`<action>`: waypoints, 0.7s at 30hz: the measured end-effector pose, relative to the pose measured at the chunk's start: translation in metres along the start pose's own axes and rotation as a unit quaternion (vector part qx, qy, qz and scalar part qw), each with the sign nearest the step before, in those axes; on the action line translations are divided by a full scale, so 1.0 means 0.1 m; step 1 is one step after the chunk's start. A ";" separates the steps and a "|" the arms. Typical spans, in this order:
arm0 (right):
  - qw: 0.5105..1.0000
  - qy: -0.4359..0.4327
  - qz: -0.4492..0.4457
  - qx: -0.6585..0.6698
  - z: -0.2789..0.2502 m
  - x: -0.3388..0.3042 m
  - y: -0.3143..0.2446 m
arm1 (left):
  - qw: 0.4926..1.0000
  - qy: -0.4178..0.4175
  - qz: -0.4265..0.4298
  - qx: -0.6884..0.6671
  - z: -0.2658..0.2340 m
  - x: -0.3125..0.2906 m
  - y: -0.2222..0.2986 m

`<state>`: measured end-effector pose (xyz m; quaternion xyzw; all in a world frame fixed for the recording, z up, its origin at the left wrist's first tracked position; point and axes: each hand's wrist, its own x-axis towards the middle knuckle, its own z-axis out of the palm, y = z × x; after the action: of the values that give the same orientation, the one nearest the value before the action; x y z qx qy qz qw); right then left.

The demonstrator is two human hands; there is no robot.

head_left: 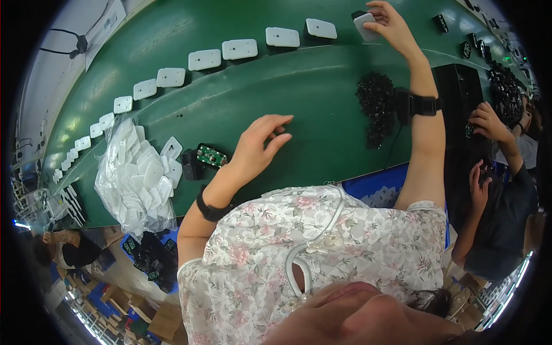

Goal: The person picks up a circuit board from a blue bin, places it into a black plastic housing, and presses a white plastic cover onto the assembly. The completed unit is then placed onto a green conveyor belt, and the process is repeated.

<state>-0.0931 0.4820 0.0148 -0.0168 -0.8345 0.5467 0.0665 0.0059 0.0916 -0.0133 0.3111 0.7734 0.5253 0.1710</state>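
Note:
At the far edge of the work surface my right hand [391,27] is closed on a small black case with a white cover [364,27], held at the right end of a curved row of similar units. The closest of these is a white-covered case [321,29]. My left hand [260,145] is over the green table with its fingers apart and nothing in them. Near its wrist lie a green circuit board [211,155] and a black case [191,164]. A clear plastic bag [115,190] full of white covers [150,175] is at the left.
A heap of small black parts [376,103] lies on the green table [310,155] beside my right forearm, near a large black box [458,86]. A co-worker's hand [489,122] is at the right. A blue bin [368,185] with white pieces sits below the table edge.

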 end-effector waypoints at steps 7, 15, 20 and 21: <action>0.941 -0.305 0.023 -0.144 -0.23 0.51 0.34 | 0.969 0.156 -0.007 0.191 -0.69 -0.50 0.12; 0.952 -0.258 0.094 -0.132 -0.22 0.52 0.40 | 0.904 0.092 -0.086 0.409 -1.02 -0.92 0.21; 0.957 -0.232 0.036 -0.169 -0.16 0.47 0.29 | 0.882 0.010 -0.056 0.468 -0.79 -0.75 0.16; 0.964 -0.200 0.033 -0.173 -0.26 0.46 0.41 | 0.870 0.013 -0.056 0.490 -0.78 -0.69 0.14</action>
<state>-0.1371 0.5262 -0.0081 0.0542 -0.9116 0.3883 -0.1238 0.0159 -0.0054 0.0255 0.3042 0.9498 0.0719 0.0155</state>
